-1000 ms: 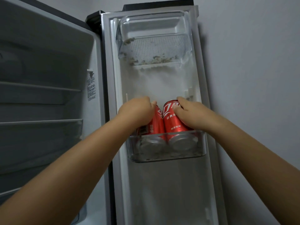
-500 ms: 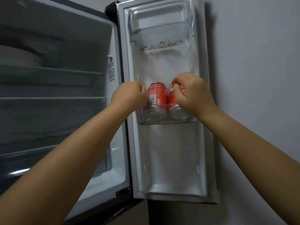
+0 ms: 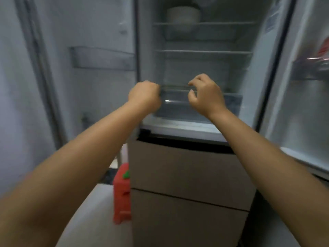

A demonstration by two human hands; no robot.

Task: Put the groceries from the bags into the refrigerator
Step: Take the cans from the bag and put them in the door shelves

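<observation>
The refrigerator (image 3: 203, 52) stands open in front of me, with bare shelves and a white bowl (image 3: 183, 15) on the top one. My left hand (image 3: 145, 95) is curled into a fist and holds nothing, in front of the lower shelf's left end. My right hand (image 3: 206, 95) hovers beside it with fingers loosely curled, also empty. The red cans (image 3: 323, 49) show blurred at the far right edge in the right door's bin (image 3: 309, 70).
The left door (image 3: 99, 59) is swung open with an empty bin. Brown lower drawers (image 3: 187, 170) sit below the fridge compartment. A red carton-like object (image 3: 122, 195) stands on a pale surface at the drawers' left.
Both hands let go of the red cans in the right door bin and pulled back. My view swung left and down, from the door to the fridge interior and the drawers.
</observation>
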